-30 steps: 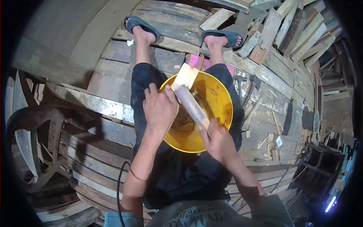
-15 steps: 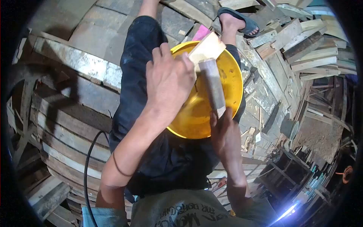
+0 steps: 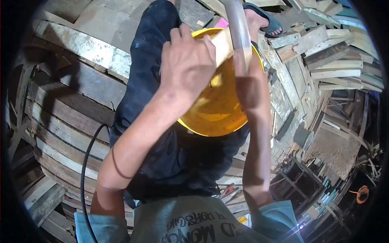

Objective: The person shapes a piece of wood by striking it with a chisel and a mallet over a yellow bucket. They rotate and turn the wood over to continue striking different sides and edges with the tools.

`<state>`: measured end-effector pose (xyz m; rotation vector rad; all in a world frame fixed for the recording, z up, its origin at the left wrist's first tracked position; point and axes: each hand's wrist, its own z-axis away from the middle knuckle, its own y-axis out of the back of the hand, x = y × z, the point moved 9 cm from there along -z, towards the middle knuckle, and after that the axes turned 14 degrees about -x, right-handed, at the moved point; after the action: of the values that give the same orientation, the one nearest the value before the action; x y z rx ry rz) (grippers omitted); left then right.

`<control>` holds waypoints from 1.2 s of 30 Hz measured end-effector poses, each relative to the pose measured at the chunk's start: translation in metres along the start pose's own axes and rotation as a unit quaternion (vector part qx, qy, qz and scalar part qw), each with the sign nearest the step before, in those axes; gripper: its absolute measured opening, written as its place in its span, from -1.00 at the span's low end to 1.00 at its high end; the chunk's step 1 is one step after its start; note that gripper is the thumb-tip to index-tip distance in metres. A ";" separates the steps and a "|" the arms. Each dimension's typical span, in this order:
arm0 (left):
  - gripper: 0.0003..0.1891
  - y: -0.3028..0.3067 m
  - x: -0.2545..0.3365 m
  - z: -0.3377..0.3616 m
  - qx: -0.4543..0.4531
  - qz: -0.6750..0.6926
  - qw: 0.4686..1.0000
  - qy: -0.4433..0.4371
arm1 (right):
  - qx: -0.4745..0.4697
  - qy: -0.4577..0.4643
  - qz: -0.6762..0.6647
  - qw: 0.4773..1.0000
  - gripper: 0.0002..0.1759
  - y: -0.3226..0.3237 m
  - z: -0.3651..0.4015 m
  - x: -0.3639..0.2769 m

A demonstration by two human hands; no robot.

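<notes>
A round yellow tub (image 3: 221, 121) sits between my legs. My left hand (image 3: 187, 67) is closed on a pale wooden block (image 3: 222, 45), tilted over the tub's far side. In my right hand (image 3: 250, 87) is a grey-brown wooden stick (image 3: 240, 30), smeared by motion and pointing away from me. The stick overlaps the block's right end in this view. My left fingers partly hide behind the back of the hand.
Stacked wood offcuts (image 3: 338, 65) lie at the right, near a sandalled foot (image 3: 263, 20). Planks (image 3: 77, 121) line the left side. A black cable (image 3: 85, 174) runs past my left arm. An orange coil (image 3: 360, 194) lies at far right.
My right hand has moved up and away from me, carrying the stick from over the tub to beyond its far rim. My left hand has shifted slightly right, still holding the block.
</notes>
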<state>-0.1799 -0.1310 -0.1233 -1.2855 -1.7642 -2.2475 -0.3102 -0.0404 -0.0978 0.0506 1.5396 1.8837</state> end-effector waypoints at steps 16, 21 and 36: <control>-0.55 0.003 -0.006 -0.007 0.030 -0.006 1.000 -0.006 | -0.091 -0.110 0.001 0.990 -0.57 -0.026 0.061 0.007; -0.55 0.001 0.003 0.004 0.040 -0.026 0.999 -0.026 | -0.046 -0.039 -0.002 0.998 -0.55 -0.012 0.025 0.000; -0.57 0.004 0.001 -0.001 0.020 -0.057 0.998 -0.020 | -0.011 0.009 0.052 0.999 -0.48 0.005 -0.003 0.008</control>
<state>-0.1795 -0.1330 -0.1196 -1.2610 -1.9337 -2.2470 -0.3200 -0.0392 -0.0971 0.1061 1.5542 1.9866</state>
